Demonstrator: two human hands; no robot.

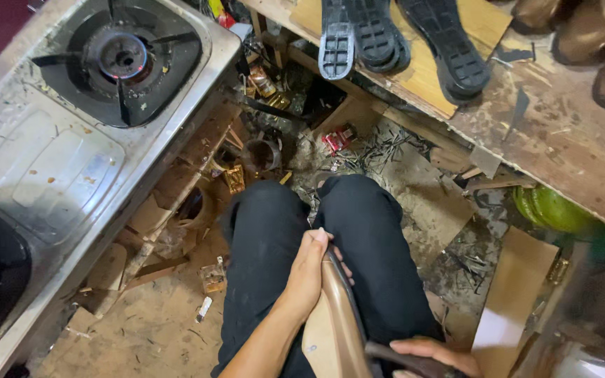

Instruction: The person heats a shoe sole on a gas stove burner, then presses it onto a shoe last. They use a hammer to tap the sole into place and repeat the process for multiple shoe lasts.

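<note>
- Head view: we note our left hand (309,269) closed around the upper end of a tan shoe upper (334,315), which rests on our lap between the knees.
- Our right hand (432,353), at the lower edge, is curled around a dark tool handle (404,360) beside the shoe.
- Black soles (400,38) lie on the wooden bench (561,140).
- Gas stove (92,105) stands at left, burner glowing.
- Green basin (551,208) sits under the bench; we cannot tell its contents.

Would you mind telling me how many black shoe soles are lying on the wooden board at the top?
3. One black sole lies leftmost, a second overlaps just right of it, and a third lies angled farther right. All run past the frame's top; more may be hidden.
</note>
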